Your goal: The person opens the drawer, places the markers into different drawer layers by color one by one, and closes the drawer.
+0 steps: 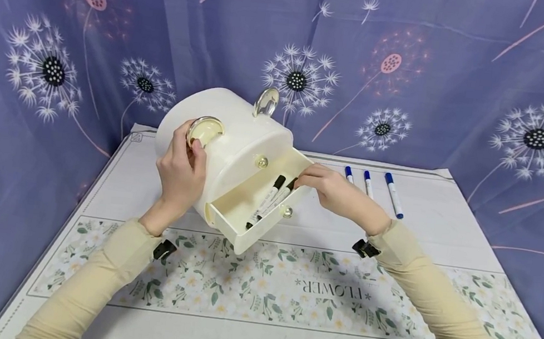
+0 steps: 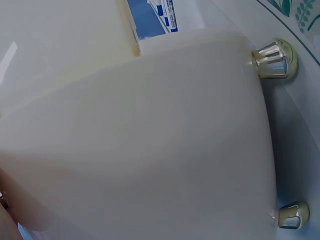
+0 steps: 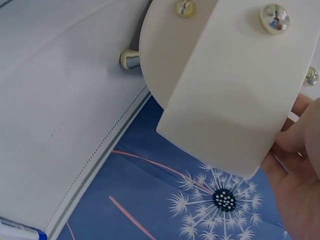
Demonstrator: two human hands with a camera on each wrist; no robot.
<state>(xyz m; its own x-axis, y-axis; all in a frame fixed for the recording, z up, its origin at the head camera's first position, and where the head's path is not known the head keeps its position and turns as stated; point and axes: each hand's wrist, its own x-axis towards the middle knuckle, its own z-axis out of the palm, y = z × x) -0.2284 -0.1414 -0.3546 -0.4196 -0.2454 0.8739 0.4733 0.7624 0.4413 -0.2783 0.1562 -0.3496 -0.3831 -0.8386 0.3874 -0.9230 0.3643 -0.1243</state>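
Observation:
A white rounded drawer box (image 1: 238, 112) with gold-rimmed round ears stands at an angle on the table. My left hand (image 1: 181, 167) grips its near ear (image 1: 205, 128), thumb on the inner face. The lower drawer (image 1: 233, 201) is pulled out, with black-capped white markers (image 1: 269, 197) lying inside. At the drawer's far front corner my right hand (image 1: 335, 190) pinches the rim, fingertips beside one marker's black cap. In the right wrist view, that hand (image 3: 295, 165) is at the edge of the drawer front (image 3: 230, 100); some fingertips are hidden behind it.
Several blue-capped markers (image 1: 393, 194) lie on the table right of the box, partly behind my right hand. A floral printed strip (image 1: 318, 292) crosses the white tabletop. Purple dandelion curtains (image 1: 348, 33) hang behind and at both sides. Gold feet (image 2: 275, 59) stick out beneath the box.

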